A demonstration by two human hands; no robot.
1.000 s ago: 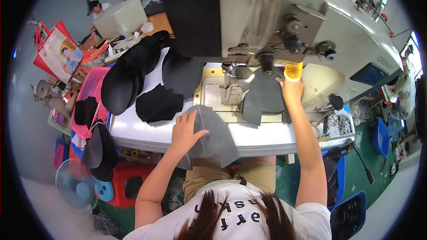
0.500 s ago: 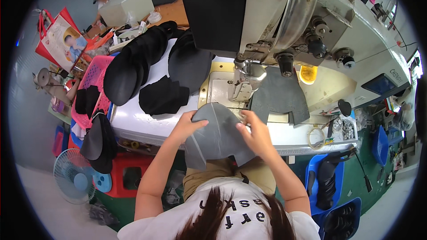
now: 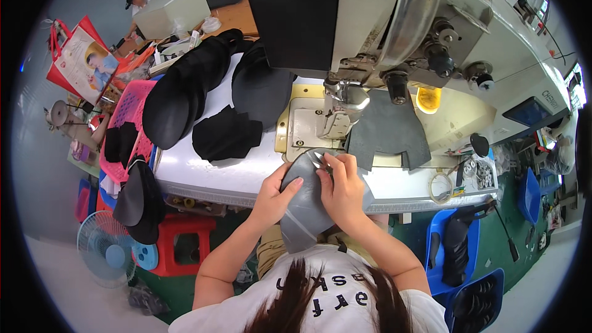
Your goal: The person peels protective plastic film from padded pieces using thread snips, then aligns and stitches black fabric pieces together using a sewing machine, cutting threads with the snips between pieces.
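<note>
Grey panel [image 3: 305, 209]: we pinch it with left hand [image 3: 271, 200] and right hand [image 3: 340, 190], unsewn, sewing machine [image 3: 370, 37] at 12 o'clock.

Person seen from above, at lower centre of view. Hair [image 3: 320, 299]: dark brown, long, falling forward in loose strands over the front of the shirt. Shirt [image 3: 246, 314]: white T-shirt, short sleeves; dark block lettering printed across the chest, partly covered by the hair. Forearms bare from the sleeve edge down, no cuffs or arm covers. Left hand [image 3: 271, 200] and right hand [image 3: 342, 191]: bare, no gloves; no watch, bracelet or ring can be made out. Trousers [image 3: 268, 253]: khaki or tan cloth, only a small patch showing between the arms below the table edge.
</note>
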